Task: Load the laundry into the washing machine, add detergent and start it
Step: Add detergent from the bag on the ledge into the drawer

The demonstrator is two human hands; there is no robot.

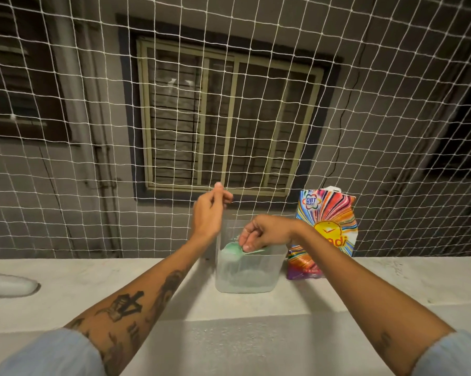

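My right hand [260, 232] pinches the green scoop [232, 248], its bowl at nine o'clock of the pinch inside the tub [246, 276]; whether my left hand [209, 213] grips anything I cannot tell.

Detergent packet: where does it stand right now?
The detergent packet stands on the ledge, right of centre in the head view, right of the clear tub, against the net.

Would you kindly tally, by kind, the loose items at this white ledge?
Translucent plastic tub: 1
Green plastic scoop: 1
Multicoloured detergent packet: 1
White rounded object, left edge: 1
Total: 4
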